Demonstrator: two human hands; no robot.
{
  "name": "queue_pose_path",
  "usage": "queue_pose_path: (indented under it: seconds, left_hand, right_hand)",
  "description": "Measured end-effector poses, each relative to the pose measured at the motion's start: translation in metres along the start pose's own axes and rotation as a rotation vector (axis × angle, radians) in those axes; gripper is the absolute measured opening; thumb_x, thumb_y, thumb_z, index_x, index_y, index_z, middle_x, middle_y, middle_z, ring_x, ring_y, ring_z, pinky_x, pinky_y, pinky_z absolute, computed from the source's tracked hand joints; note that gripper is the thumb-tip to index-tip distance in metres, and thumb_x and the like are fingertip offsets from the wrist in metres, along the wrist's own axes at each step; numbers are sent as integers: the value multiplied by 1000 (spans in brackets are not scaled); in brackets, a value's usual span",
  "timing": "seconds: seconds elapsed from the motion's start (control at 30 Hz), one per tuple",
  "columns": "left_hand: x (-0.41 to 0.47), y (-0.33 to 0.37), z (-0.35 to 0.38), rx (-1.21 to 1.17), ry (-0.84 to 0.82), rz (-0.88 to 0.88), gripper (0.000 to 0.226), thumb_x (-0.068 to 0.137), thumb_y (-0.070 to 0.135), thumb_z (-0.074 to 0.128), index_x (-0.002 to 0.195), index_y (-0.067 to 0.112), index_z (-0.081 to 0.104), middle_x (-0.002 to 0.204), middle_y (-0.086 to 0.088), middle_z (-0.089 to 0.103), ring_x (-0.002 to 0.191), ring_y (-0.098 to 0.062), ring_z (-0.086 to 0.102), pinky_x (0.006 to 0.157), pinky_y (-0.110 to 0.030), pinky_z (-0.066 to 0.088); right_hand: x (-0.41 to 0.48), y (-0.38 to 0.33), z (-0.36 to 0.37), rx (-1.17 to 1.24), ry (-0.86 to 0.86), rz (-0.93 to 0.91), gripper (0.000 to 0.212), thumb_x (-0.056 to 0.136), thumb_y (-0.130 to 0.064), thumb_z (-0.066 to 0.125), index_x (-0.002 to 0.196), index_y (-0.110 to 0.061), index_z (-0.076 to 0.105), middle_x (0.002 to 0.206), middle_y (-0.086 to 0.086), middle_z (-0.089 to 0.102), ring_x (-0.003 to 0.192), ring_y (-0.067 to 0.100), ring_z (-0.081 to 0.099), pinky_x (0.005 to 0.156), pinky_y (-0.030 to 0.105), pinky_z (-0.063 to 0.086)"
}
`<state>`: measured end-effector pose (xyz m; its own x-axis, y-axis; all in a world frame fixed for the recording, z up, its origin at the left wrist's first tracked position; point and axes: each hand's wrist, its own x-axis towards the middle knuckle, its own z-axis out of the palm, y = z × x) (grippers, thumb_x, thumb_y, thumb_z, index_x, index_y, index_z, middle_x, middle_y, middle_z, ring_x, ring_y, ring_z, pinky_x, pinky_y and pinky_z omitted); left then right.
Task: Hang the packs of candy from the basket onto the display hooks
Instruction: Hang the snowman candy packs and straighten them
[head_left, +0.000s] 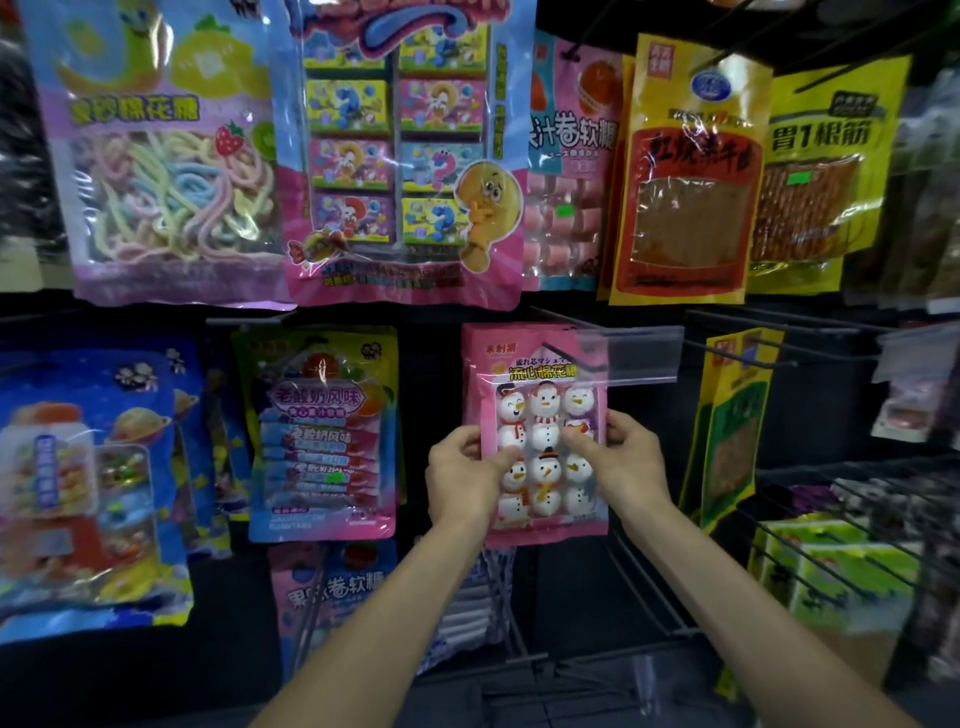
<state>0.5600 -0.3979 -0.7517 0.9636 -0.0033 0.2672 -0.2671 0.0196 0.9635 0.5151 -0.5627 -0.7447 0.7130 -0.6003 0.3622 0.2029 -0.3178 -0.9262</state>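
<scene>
Holding the candy pack (540, 410) upright at the centre of the frame, both hands grip it by its side edges at about mid-height. The left hand (462, 470) takes the left edge and sits slightly lower; the right hand (626, 449) takes the right edge and sits slightly higher. Each thumb lies across the front window over the snowman sweets, and the remaining fingers curl behind the pack, out of sight.

The pack's long axis runs vertically, so its header lies directly above the hands. There it meets the display hook (571, 356), a dark wire that runs toward the camera and ends under a clear label strip (644, 348). The wire crosses in front of the header, but whether it already passes through the hang hole cannot be told.

The coming move probably turns on this one relation: the header must sit square to the wire so the pack can slide back along it. The right hand is the nearer to the hook's tip.

A blue-and-pink pack (322, 431) hangs to the left and a yellow pack (727, 415) to the right, both apart from the held pack. No basket is in view.
</scene>
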Motion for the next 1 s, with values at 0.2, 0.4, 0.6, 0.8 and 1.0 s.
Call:
queue_pose_path:
  seconds: [0.2,0.4,0.6,0.8,1.0]
  left_hand:
    - [0,-5,1,71,58,27,27,84,29,87,104,30,68,91,18,67,82,0,63,76,-35,59]
    - [-1,-5,-3,150,63,36,32,82,30,88,108,28,70,96,14,69,87,-10,69,80,-44,63]
    - [-6,-4,-12,242,41,48,34,83,33,88,108,30,65,97,14,68,80,-8,68,74,-41,63]
    - [-18,3,-31,347,-5,25,36,84,37,86,108,32,60,94,17,62,81,-7,65,74,-42,63]
    - [-47,12,-62,535,-87,100,40,89,41,80,122,28,61,105,12,60,90,-4,61,76,-32,58]
  right_hand:
    - [-2,-1,2,-34,29,-36,48,82,-29,88,125,-22,66,100,-6,74,91,11,71,80,32,58]
    - [-2,1,1,-52,25,-21,49,84,-27,87,127,-21,64,100,-5,74,90,13,72,81,36,62]
    - [-9,0,-4,-103,19,6,56,84,-26,86,133,-19,60,101,-6,72,92,15,72,84,43,62]
    - [-21,-5,-17,-279,0,7,79,85,-29,85,152,-15,46,129,6,64,116,25,64,95,43,57]
    - [-59,-24,-37,-491,-69,-40,83,88,-27,82,157,-18,37,143,9,55,124,23,59,86,31,50]
